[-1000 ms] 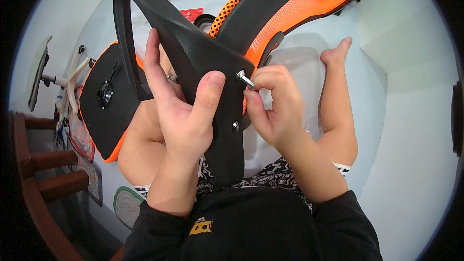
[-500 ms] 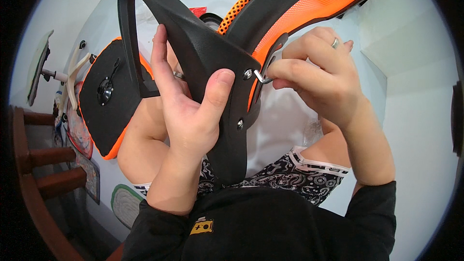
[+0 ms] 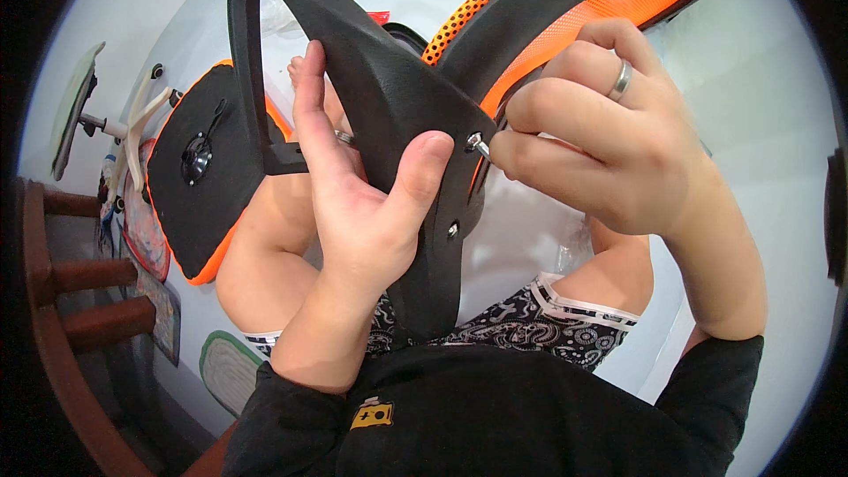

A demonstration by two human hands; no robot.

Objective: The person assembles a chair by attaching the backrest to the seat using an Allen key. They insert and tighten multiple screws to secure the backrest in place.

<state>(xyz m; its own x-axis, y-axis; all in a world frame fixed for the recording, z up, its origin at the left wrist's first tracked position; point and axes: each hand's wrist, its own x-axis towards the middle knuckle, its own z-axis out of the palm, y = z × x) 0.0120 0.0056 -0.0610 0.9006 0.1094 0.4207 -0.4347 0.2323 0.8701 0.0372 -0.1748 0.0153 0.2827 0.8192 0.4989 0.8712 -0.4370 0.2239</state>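
At far left stands a brown wooden railing (image 3: 84, 278). To its right, a chair seat (image 3: 177, 216) with a black underside and orange edging lies beside the person's leg. The left hand (image 3: 367, 212) follows, its thumb lying across the outer face of a black chair armrest (image 3: 375, 62) and its fingers passing behind it; thumb and fingers are spread by the part's width and clamped on it. The armrest thus lies between them, tilted, with its open loop at upper left and its lower end toward the person's lap. Right of the thumb, a lower bolt (image 3: 453, 230) and an upper bolt (image 3: 474, 141) sit in the armrest. An L-shaped hex key (image 3: 483, 150) meets the upper bolt. The right hand (image 3: 596, 128), fingers curled tightly together, is closed on this key just right of the armrest; its thumb is hidden. Behind, an orange mesh backrest (image 3: 614, 4) extends to upper right.
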